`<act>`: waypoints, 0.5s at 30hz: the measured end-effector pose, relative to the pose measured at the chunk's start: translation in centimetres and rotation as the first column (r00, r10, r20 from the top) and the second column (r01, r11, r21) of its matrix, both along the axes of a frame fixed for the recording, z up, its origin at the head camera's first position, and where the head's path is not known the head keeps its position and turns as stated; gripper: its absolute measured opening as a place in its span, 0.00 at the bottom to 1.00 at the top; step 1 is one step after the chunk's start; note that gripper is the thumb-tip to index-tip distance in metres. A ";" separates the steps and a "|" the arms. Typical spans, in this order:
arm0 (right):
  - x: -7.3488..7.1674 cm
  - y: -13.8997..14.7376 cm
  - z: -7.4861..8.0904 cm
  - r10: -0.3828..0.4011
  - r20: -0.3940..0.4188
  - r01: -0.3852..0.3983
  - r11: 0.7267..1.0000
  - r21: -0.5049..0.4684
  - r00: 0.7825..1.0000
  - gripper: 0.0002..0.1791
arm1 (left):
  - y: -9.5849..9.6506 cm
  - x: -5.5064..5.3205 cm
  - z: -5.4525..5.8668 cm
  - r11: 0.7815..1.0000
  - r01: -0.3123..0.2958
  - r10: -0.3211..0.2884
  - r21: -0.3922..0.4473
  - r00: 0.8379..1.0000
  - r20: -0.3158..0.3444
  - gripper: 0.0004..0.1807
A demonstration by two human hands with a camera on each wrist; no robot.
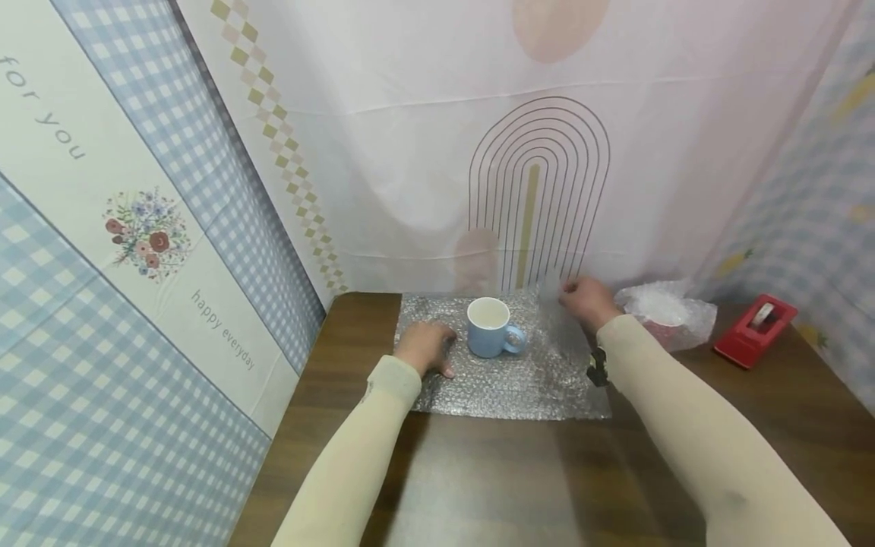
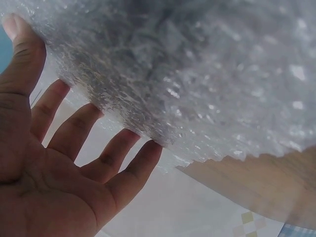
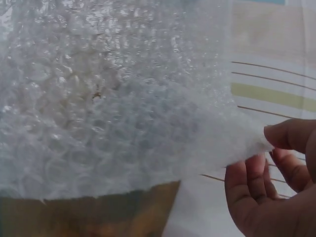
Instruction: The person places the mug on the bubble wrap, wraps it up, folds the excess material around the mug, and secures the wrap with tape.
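Note:
A light blue mug (image 1: pixel 487 334) with a white inside stands upright on a sheet of bubble wrap (image 1: pixel 478 391), its handle to the right. My right hand (image 1: pixel 589 300) pinches the sheet's far right corner between thumb and fingers and holds it lifted; the right wrist view shows the pinched corner of bubble wrap (image 3: pixel 217 133) at the fingertips (image 3: pixel 281 136). Just left of the mug, my left hand (image 1: pixel 425 348) rests on the sheet with fingers spread. In the left wrist view the fingers (image 2: pixel 113 153) of that hand lie against the wrap, gripping nothing.
At the right back lies a bundle of bubble wrap (image 1: pixel 673 311) with something reddish inside. Beside it is a red tape dispenser (image 1: pixel 755 330). The wooden table (image 1: pixel 478 479) meets a printed cloth backdrop (image 1: pixel 410 175) at its far edge, with checked cloth (image 1: pixel 164 395) at the left.

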State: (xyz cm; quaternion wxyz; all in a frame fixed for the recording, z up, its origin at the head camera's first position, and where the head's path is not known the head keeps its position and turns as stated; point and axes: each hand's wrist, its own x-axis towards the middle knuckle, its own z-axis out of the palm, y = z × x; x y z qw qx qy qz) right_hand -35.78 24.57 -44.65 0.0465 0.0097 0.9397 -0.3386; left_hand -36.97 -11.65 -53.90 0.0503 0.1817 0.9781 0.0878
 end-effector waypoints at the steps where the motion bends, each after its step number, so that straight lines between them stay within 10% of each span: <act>1: 0.4 -0.3 0.6 0.016 -0.007 -0.015 1.000 0.002 1.000 0.30 | 0.0 0.2 0.2 1.000 -0.005 0.005 0.007 1.000 0.000 0.53; 15: 3.4 -6.4 5.1 0.182 -0.141 -0.185 0.983 -0.009 0.973 0.15 | -0.1 -0.2 -0.1 0.999 -0.030 0.028 0.034 0.999 0.046 0.55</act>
